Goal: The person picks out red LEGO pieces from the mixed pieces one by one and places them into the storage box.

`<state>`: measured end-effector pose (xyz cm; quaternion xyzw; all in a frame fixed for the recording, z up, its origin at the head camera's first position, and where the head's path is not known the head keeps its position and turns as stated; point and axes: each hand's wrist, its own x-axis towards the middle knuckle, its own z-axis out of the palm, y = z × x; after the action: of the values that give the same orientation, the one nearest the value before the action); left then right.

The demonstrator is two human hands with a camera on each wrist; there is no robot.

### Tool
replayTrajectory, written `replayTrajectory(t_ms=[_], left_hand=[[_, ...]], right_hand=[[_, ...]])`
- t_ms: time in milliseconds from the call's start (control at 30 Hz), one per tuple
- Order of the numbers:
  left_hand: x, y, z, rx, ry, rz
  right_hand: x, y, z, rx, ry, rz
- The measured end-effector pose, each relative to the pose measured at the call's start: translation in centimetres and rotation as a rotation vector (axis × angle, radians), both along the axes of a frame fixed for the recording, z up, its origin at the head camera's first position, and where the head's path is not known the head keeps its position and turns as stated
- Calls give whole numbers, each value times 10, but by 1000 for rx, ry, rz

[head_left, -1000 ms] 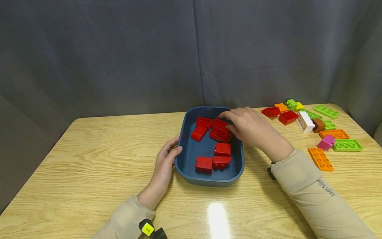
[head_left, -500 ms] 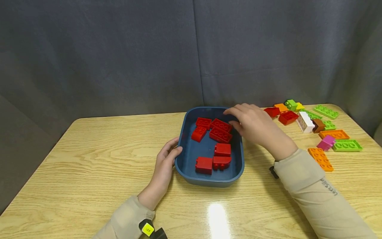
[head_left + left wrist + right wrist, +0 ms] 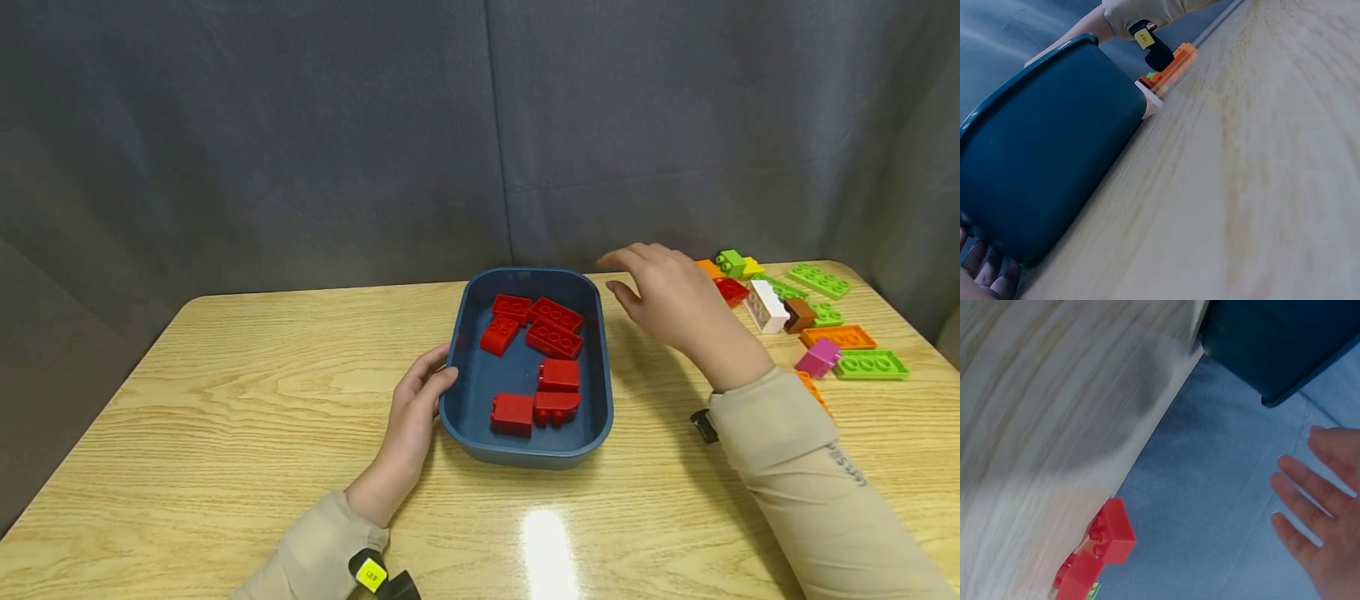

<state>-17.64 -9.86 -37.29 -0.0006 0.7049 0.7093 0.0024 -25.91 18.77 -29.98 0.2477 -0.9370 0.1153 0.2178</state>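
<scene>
Holding blue box (image 3: 536, 459) with left hand (image 3: 411, 408); holding nothing with right hand (image 3: 671, 304).

Gripping by the wall nearest the left palm, with thumb at the rim; unable to tell how firmly. Hanging well apart on the other side, with right fingers loosely bent and parted. Standing on the table (image 3: 300, 400) between both hands, touching the left only, with red bricks (image 3: 555, 338) inside; lying right of the right hand, with mixed bricks (image 3: 820, 358) spread out. Judged light, stiff, smooth, likely to slide if pushed; best held by opposite walls under the rim, one per hand. Judged hard, light and sturdy as to contents; best pinched across flat sides, away from studs. Advise against tipping, given contents free to slide.
</scene>
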Motion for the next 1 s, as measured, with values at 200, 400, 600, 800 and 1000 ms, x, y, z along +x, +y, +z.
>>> replayTrajectory(t_ms=[200, 400, 600, 800, 1000], left_hand=[[0, 0, 0, 0, -4, 0], [0, 0, 0, -2, -3, -1], [0, 0, 0, -3, 4, 3], [0, 0, 0, -4, -1, -3], [0, 0, 0, -5, -3, -3]], right_hand=[[0, 9, 0, -20, -62, -88], [-1, 18, 2, -12, -113, -134], [-2, 27, 5, 4, -168, -171], [0, 38, 8, 36, -282, -229], [-1, 48, 8, 50, -344, -273]])
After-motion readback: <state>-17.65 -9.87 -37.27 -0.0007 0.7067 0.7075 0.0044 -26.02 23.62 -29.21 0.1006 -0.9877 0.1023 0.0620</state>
